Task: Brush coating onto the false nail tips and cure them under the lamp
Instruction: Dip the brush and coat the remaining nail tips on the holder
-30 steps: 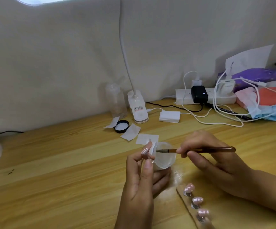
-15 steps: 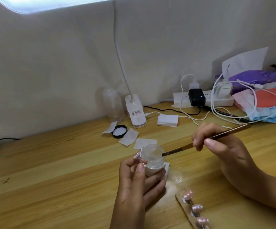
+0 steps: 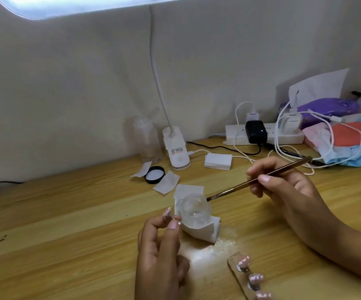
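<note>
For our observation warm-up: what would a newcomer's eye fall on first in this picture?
At centre, the right hand holds a slim brown brush with its tip at the rim of a small clear round jar. Beside it, the left hand pinches a pink false nail tip. A bright white lamp head glows along the top edge.

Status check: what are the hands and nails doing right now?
Left hand pinches nail tip. Right hand holds brush, bristles at jar. Nothing blocking.
</note>
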The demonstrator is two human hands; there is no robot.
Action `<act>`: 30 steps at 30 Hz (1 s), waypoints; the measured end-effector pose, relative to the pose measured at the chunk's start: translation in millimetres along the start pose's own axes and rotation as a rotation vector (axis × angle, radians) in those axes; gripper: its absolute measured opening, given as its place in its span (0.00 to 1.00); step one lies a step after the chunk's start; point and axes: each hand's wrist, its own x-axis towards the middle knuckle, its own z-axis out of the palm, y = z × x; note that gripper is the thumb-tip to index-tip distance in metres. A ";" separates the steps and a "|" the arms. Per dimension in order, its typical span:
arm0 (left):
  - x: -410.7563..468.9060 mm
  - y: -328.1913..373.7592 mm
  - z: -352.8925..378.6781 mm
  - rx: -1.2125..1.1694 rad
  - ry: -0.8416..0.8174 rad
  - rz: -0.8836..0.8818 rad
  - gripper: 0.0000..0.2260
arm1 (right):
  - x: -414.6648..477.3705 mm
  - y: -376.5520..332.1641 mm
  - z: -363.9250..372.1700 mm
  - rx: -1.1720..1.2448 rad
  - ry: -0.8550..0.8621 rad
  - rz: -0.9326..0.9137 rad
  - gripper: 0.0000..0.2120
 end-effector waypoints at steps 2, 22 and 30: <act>-3.1 2.6 0.2 -0.081 -0.069 0.005 0.04 | 0.5 0.2 0.6 -0.002 -0.023 0.025 0.11; -10.2 -5.6 -4.9 0.235 -0.358 0.123 0.06 | 7.2 6.6 -8.0 0.263 -0.156 0.165 0.09; -9.2 -7.2 -5.4 0.226 -0.341 0.137 0.05 | 4.8 5.3 -5.6 0.229 -0.188 0.143 0.10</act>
